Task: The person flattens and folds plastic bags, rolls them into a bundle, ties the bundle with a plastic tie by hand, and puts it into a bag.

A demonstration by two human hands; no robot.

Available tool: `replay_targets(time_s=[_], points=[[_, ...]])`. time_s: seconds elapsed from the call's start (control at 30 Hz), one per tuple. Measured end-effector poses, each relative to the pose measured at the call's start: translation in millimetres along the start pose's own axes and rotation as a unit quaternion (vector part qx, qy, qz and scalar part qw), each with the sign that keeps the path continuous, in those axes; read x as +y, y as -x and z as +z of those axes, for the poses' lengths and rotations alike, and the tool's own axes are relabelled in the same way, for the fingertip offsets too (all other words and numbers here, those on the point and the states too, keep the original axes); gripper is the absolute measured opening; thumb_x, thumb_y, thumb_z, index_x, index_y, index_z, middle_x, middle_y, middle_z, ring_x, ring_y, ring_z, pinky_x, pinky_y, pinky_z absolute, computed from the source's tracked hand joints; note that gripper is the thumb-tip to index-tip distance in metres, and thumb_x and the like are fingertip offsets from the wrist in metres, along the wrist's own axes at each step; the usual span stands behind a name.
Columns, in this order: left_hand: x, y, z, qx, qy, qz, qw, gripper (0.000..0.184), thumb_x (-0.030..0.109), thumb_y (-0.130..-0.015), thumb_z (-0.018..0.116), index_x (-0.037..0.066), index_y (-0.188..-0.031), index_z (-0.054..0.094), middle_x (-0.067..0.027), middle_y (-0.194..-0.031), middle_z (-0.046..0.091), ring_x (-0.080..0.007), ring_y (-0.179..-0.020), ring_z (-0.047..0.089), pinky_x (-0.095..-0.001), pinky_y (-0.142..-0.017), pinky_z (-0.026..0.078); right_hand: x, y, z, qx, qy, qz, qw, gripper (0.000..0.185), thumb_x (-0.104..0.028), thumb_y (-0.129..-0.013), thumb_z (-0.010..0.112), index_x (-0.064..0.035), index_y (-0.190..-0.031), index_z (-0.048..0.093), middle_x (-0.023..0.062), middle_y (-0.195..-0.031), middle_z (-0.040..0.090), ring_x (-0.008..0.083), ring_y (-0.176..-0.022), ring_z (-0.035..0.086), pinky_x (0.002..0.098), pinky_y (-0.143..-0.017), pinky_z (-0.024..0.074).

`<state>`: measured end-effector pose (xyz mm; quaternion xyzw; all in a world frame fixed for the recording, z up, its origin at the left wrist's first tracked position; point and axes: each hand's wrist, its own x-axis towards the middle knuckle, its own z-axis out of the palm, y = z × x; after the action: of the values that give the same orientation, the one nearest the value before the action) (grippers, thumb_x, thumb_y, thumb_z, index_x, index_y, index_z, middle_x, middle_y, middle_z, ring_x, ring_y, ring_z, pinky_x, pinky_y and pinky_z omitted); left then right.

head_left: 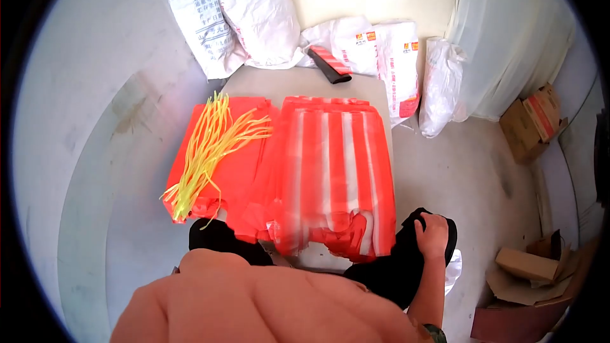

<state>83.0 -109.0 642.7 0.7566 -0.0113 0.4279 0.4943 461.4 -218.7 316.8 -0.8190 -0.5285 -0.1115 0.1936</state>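
A stack of red-and-white striped plastic sheets or bags [337,165] lies on a pale low table [248,82], partly blurred on its left side. Beside it to the left is a plain red stack [248,171]. A bundle of yellow strips [203,146] fans out over this red stack, gathered at its near end. My right hand [433,234] rests on my black-clad right knee, to the right of the striped stack, fingers apart and holding nothing. My left hand is not visible.
White woven sacks [260,19] stand behind the table, with a striped and black roll [329,67] against them. More printed sacks [397,70] stand to the right. Cardboard boxes [530,124] and opened cartons [527,267] are at the right. My bare body fills the bottom foreground.
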Motion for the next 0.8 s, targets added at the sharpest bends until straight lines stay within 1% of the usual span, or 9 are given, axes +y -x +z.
replay_targets(time_s=[0.1, 0.2, 0.23, 0.37, 0.47, 0.7, 0.8], points=[[15.2, 1.0, 15.3, 0.030, -0.065, -0.043, 0.997, 0.011, 0.009, -0.090, 0.075, 0.005, -0.095, 0.066, -0.0068, -0.100, 0.067, -0.0267, -0.088, 0.066, -0.0392, -0.083, 0.054, 3.9, 3.3, 0.8, -0.003, -0.010, 0.007, 1.000, 0.025, -0.023, -0.090, 0.073, -0.0046, -0.106, 0.073, 0.0160, -0.101, 0.072, 0.0401, -0.101, 0.065, 0.0503, -0.096, 0.0493], [27.5, 1.2, 27.0, 0.053, -0.121, -0.073, 0.989, 0.011, 0.007, -0.089, 0.075, 0.005, -0.093, 0.065, -0.0056, -0.097, 0.065, -0.0246, -0.086, 0.065, -0.0367, -0.081, 0.053, 13.4, 8.5, 8.0, 0.000, -0.015, 0.015, 1.000, 0.027, -0.024, -0.090, 0.072, -0.0040, -0.109, 0.074, 0.0167, -0.107, 0.074, 0.0400, -0.107, 0.066, 0.0500, -0.099, 0.0494], [31.8, 2.1, 30.1, 0.059, -0.139, -0.081, 0.985, 0.012, 0.007, -0.088, 0.075, 0.006, -0.092, 0.064, -0.0052, -0.096, 0.065, -0.0239, -0.086, 0.064, -0.0358, -0.080, 0.053, 13.8, 8.8, 7.7, 0.002, -0.013, 0.018, 1.000, 0.025, -0.023, -0.090, 0.074, -0.0040, -0.107, 0.074, 0.0163, -0.106, 0.074, 0.0392, -0.104, 0.066, 0.0490, -0.099, 0.0495], [44.5, 4.0, 39.4, 0.079, -0.202, -0.114, 0.969, 0.013, 0.006, -0.087, 0.075, 0.006, -0.089, 0.063, -0.0036, -0.093, 0.063, -0.0212, -0.083, 0.062, -0.0325, -0.077, 0.052, 22.6, 14.2, 12.8, -0.007, -0.023, 0.049, 0.998, 0.027, -0.025, -0.092, 0.073, -0.0050, -0.109, 0.075, 0.0162, -0.108, 0.074, 0.0386, -0.106, 0.066, 0.0482, -0.100, 0.0495], [52.9, 6.0, 43.4, 0.088, -0.245, -0.133, 0.956, 0.014, 0.005, -0.086, 0.076, 0.006, -0.086, 0.062, -0.0024, -0.091, 0.061, -0.0192, -0.081, 0.060, -0.0299, -0.075, 0.051, 27.9, 19.0, 17.4, -0.039, -0.017, 0.081, 0.996, 0.028, -0.026, -0.093, 0.072, -0.0055, -0.111, 0.075, 0.0150, -0.113, 0.075, 0.0372, -0.111, 0.066, 0.0473, -0.102, 0.0499], [71.1, 12.4, 47.6, 0.107, -0.355, -0.186, 0.910, 0.018, 0.002, -0.083, 0.076, 0.007, -0.081, 0.059, 0.0004, -0.085, 0.057, -0.0144, -0.076, 0.056, -0.0240, -0.070, 0.049, 36.0, 18.2, 27.1, -0.061, -0.016, 0.117, 0.991, 0.027, -0.026, -0.094, 0.071, -0.0063, -0.110, 0.076, 0.0142, -0.114, 0.075, 0.0352, -0.112, 0.067, 0.0450, -0.101, 0.0514], [79.8, 14.7, 49.2, 0.111, -0.413, -0.209, 0.879, 0.020, 0.001, -0.082, 0.076, 0.008, -0.079, 0.058, 0.0016, -0.083, 0.056, -0.0124, -0.073, 0.054, -0.0215, -0.068, 0.048, 37.1, 18.4, 33.2, -0.075, -0.027, 0.127, 0.989, 0.027, -0.027, -0.094, 0.071, -0.0065, -0.110, 0.076, 0.0137, -0.115, 0.075, 0.0351, -0.112, 0.067, 0.0447, -0.101, 0.0516]])
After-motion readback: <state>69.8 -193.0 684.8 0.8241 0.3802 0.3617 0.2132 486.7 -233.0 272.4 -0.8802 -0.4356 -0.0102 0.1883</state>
